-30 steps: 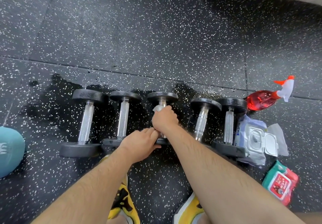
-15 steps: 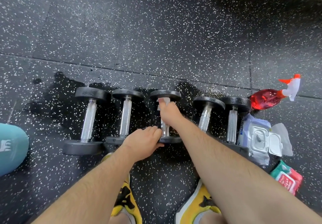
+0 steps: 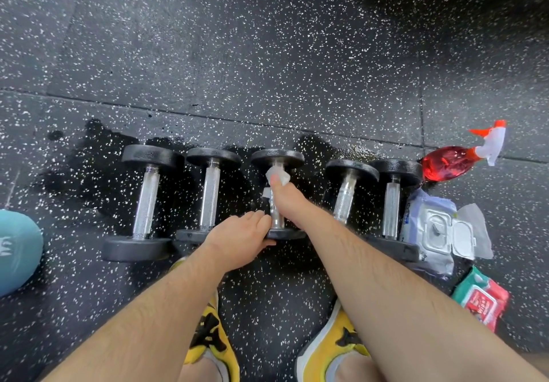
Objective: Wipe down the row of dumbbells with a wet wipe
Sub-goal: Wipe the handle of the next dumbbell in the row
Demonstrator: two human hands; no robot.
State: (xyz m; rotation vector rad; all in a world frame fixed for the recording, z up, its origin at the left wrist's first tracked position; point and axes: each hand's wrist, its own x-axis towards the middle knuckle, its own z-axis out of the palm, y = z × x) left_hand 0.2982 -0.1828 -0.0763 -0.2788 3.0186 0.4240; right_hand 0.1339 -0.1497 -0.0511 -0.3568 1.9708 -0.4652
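Observation:
Several black-headed dumbbells with chrome handles lie in a row on the speckled rubber floor. My right hand (image 3: 285,200) grips the handle of the middle dumbbell (image 3: 277,157), with a white wet wipe (image 3: 277,175) wrapped under the thumb near the far head. My left hand (image 3: 242,239) holds the near head of that same dumbbell, fingers curled over its edge. The leftmost dumbbell (image 3: 147,200) and its neighbour (image 3: 211,197) lie to the left. Two more dumbbells (image 3: 344,194) (image 3: 392,203) lie to the right, their near ends partly hidden by my right forearm.
A red spray bottle (image 3: 448,163) lies at the right end of the row. An open pack of wipes (image 3: 436,230) and a red-green pack (image 3: 481,298) lie beside it. A teal object (image 3: 17,251) sits at the left edge. The floor under the dumbbells is wet. My yellow shoes (image 3: 214,343) are below.
My right hand has slid with the wipe along the middle dumbbell's handle toward the far head. My left hand has stayed on the near head.

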